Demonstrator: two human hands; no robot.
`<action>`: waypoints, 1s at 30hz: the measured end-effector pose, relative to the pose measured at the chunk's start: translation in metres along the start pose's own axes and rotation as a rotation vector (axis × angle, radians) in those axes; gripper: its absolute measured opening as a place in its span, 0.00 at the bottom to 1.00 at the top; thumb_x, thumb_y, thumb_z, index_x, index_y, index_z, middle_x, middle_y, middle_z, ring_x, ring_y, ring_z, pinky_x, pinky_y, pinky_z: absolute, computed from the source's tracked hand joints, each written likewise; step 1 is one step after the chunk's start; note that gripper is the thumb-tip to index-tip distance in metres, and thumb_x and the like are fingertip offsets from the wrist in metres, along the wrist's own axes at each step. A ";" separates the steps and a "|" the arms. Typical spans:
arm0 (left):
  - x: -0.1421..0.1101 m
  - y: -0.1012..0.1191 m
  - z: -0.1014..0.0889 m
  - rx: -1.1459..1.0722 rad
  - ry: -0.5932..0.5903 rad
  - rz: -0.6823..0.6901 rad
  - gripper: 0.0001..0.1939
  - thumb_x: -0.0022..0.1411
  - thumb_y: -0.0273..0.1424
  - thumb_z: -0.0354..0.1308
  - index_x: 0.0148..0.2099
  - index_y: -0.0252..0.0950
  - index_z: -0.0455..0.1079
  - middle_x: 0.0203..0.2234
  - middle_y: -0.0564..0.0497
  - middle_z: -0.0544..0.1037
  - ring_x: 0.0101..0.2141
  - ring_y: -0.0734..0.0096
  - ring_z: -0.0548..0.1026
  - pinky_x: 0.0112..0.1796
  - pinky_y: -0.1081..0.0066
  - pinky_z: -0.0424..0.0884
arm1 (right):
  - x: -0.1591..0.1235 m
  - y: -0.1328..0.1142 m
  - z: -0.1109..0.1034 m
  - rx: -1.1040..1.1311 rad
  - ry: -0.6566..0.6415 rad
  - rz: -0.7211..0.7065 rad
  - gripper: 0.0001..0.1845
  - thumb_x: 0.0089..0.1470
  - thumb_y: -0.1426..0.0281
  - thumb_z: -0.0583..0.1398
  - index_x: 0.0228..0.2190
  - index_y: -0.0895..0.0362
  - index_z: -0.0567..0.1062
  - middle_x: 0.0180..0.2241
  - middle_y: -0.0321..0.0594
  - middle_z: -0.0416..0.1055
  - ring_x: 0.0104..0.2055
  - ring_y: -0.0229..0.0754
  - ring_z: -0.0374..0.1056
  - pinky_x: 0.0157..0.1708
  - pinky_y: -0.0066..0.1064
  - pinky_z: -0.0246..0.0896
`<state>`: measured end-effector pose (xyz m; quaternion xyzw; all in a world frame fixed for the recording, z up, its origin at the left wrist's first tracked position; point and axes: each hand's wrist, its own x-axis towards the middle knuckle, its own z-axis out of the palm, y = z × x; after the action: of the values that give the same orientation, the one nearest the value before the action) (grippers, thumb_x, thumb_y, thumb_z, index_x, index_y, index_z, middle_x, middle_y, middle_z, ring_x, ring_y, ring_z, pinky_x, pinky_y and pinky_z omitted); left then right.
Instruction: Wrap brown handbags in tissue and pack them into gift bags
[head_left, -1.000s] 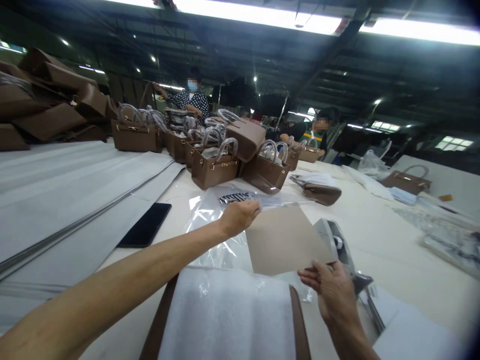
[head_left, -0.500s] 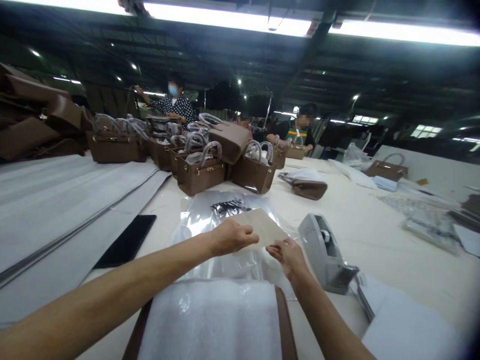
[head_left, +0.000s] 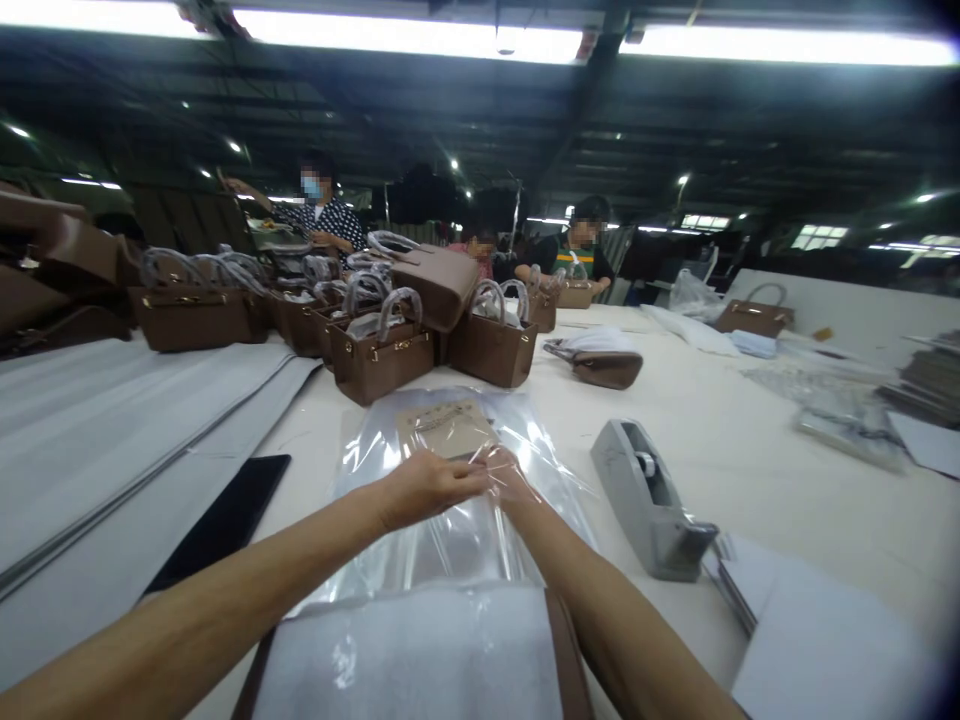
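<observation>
A clear plastic bag lies flat on the table before me, with black printing on it. Behind its film shows a thin beige sheet. My left hand is closed, pinching the near edge of the bag. My right hand is partly under the film, at the sheet's near right corner, and seems to grip it; its fingertips are partly hidden. Close to me is a brown bag with a white foam wrap over it.
Brown handbags with wrapped handles crowd the far side. A grey tape dispenser stands at right, near white paper. At left are white foam sheets and a black flat panel. Two people work beyond.
The beige sheet, earlier held above the plastic bag by both hands, now shows behind its film. My left hand has moved to the bag's edge, my right hand leftward under the film.
</observation>
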<state>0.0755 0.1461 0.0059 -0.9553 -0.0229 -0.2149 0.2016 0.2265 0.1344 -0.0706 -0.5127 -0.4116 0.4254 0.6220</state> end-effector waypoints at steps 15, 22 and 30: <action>-0.044 0.005 0.002 -0.479 -0.214 -0.450 0.23 0.62 0.45 0.47 0.54 0.40 0.61 0.28 0.55 0.71 0.20 0.79 0.66 0.27 0.76 0.63 | -0.263 -0.052 -0.268 -1.746 0.178 -0.102 0.31 0.53 0.57 0.54 0.52 0.65 0.63 0.54 0.54 0.58 0.57 0.56 0.53 0.51 0.50 0.56; -0.069 0.005 -0.042 -0.624 -0.143 -0.896 0.27 0.57 0.50 0.46 0.50 0.35 0.65 0.40 0.49 0.72 0.33 0.69 0.69 0.34 0.74 0.66 | -0.270 -0.043 -0.271 -1.882 0.180 -0.154 0.26 0.59 0.58 0.47 0.49 0.63 0.68 0.49 0.50 0.65 0.53 0.50 0.60 0.47 0.42 0.63; -0.113 0.035 -0.073 -0.659 -0.195 -1.113 0.27 0.55 0.52 0.46 0.49 0.40 0.63 0.21 0.60 0.69 0.23 0.76 0.67 0.28 0.77 0.64 | -0.279 -0.040 -0.265 -1.872 0.196 -0.251 0.28 0.57 0.55 0.49 0.48 0.64 0.68 0.50 0.52 0.64 0.54 0.52 0.59 0.48 0.44 0.62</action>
<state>-0.0514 0.0904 0.0059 -0.8277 -0.4650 -0.1952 -0.2460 0.3984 -0.2119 -0.0879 -0.7884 -0.5835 -0.1920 0.0314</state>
